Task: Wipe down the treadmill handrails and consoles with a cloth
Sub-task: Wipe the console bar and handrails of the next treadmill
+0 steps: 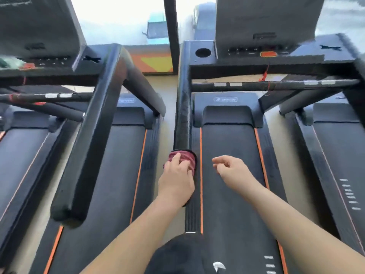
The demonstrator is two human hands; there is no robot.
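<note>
Nearest: your left hand (177,176) presses the red cloth (182,158) around the near end of the handrail (182,115) | right hand (230,168) loose, empty, over the belt (229,147) | Risk: one-handed grip may let cloth slide off rail end; console (266,54) unwiped.

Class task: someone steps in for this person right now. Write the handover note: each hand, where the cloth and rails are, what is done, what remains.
Left hand: pressing the red cloth around the near end of the left handrail of the middle treadmill.
Right hand: empty, loosely curled, hovering over the belt.
Done: cannot tell from this view which surfaces are already wiped.
Left, probably: the front crossbar, the console, then the neighbouring treadmills.
</note>
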